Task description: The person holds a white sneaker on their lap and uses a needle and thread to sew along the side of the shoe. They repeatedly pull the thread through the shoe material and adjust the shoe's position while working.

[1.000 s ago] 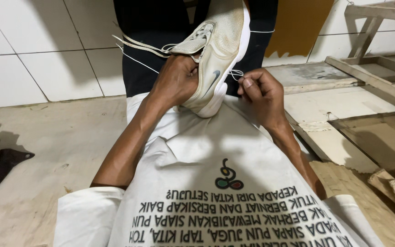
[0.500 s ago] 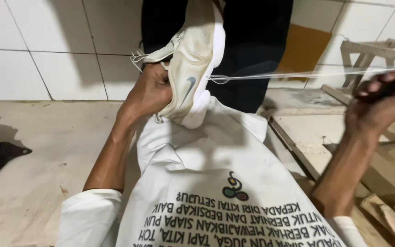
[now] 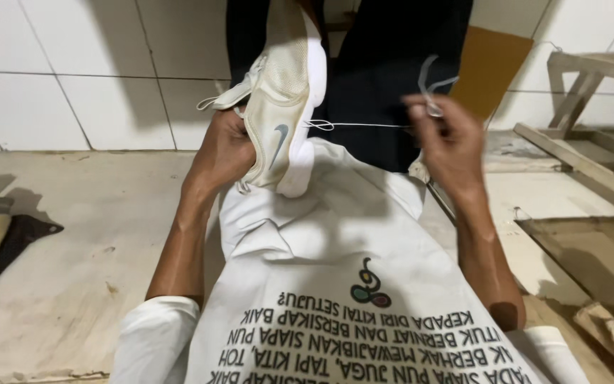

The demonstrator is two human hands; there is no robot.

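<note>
My left hand (image 3: 225,153) grips a cream-white sneaker (image 3: 282,99) held upright above my lap, its sole side turned right. A thin white thread (image 3: 357,126) runs taut from the shoe's side to my right hand (image 3: 445,146), which pinches the thread and what looks like a small needle at its fingertips, just right of the shoe. A white printed apron (image 3: 335,284) covers my lap below both hands.
A person in dark clothes (image 3: 392,64) stands close behind the shoe. White tiled wall (image 3: 72,78) at the back, a brown board (image 3: 488,67) leaning on it. Wooden frames (image 3: 591,149) lie at the right, a dark cloth (image 3: 8,245) at the left on the pale floor.
My right hand pulled the thread far out to the right, then came back toward the shoe. The left hand kept hold of the sneaker, which shifted slightly.
</note>
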